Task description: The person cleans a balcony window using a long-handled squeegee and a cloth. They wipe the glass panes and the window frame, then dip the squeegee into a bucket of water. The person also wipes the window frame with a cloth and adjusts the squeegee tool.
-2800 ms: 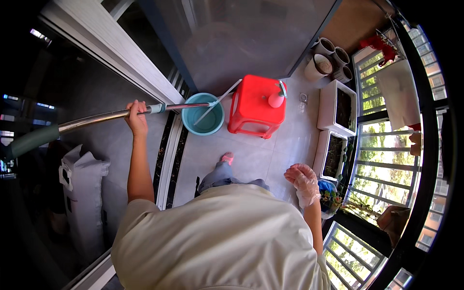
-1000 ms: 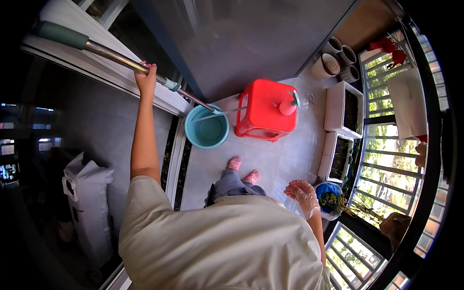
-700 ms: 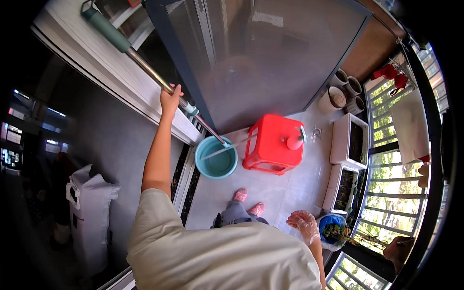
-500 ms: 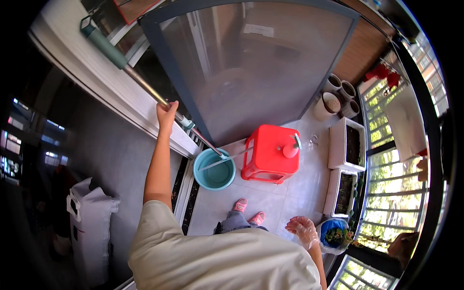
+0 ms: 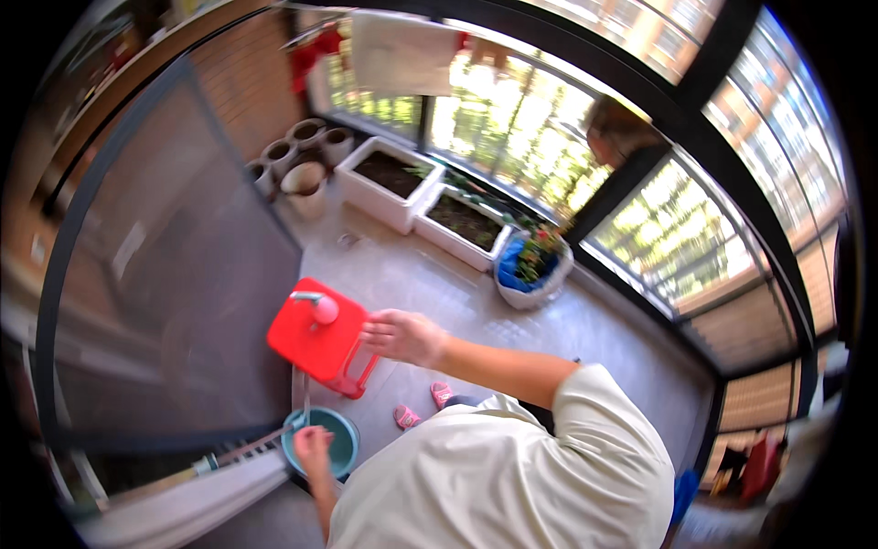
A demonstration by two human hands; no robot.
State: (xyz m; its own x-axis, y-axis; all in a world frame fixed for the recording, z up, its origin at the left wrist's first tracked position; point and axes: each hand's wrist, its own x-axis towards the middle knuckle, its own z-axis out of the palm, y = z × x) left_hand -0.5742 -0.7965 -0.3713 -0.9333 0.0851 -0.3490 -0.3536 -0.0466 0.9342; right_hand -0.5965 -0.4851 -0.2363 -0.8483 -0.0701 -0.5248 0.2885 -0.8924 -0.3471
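My right hand (image 5: 402, 337), in a clear thin plastic glove, reaches forward with its fingers stretched out. It is beside the right edge of a red plastic stool (image 5: 315, 346) and holds nothing. On the stool stands a pink bottle (image 5: 324, 311) with a pale nozzle top. My left hand (image 5: 314, 446) is low over a teal basin (image 5: 344, 443), its fingers smeared by motion. A squeegee-like tool's long pole (image 5: 240, 452) slants from the lower left to the basin, its narrow head at the rim. Whether the left hand touches it is unclear.
A grey-framed panel (image 5: 174, 274) stands at the left. Several pots (image 5: 304, 188) and two white soil planters (image 5: 380, 210) line the far wall under the windows. A plant in a blue-lined white container (image 5: 535, 288) stands right of them. Pink slippers (image 5: 407, 417) are on the floor.
The view has swung to the right. My left hand has left the upper pole and come down over the basin. My right hand has moved from my side to the stool. The pole now lies lower.
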